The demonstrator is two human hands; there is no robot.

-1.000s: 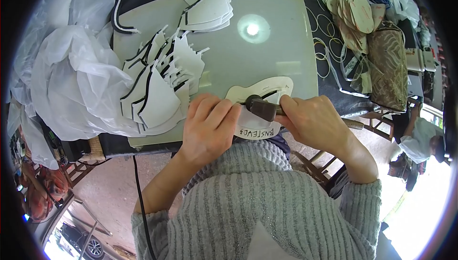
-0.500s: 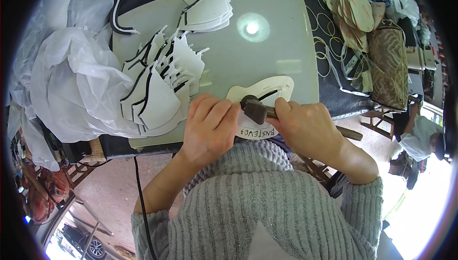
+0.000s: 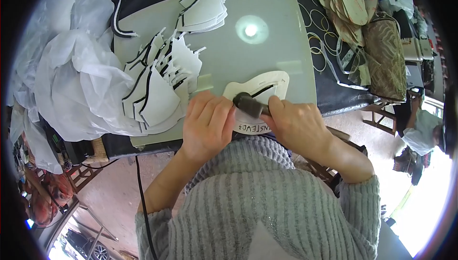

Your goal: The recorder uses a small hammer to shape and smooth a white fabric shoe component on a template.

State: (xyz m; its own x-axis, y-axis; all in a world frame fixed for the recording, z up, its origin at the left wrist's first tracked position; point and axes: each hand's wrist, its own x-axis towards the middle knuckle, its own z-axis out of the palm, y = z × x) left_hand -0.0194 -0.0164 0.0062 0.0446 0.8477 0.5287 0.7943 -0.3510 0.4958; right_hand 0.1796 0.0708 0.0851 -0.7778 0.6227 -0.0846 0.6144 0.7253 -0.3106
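Observation:
My right hand [image 3: 303,128] is closed round the handle of a hammer. The hammer's dark head [image 3: 249,105] is over a cream, curved template [image 3: 274,78] on the board's near edge. On the template lies a white piece with a black strip [image 3: 264,89] along it; handwritten marks show on the template's near side. My left hand [image 3: 208,126] rests at the template's left edge, fingers curled and pressed together beside the hammer head. Whatever those fingertips pinch is hidden.
White cut pieces with black edging [image 3: 160,97] are heaped on the pale board [image 3: 272,2], with another stack [image 3: 205,14] behind. Plastic bags [image 3: 81,88] bulge at left. Right are cream shapes [image 3: 346,2], loose bands and a patterned pouch [image 3: 384,59]. A person [image 3: 422,128] sits far right.
The hammer head has shifted slightly left and its angle has changed, close by my left fingers. Both hands have moved a little left in view; the whole scene has shifted slightly too.

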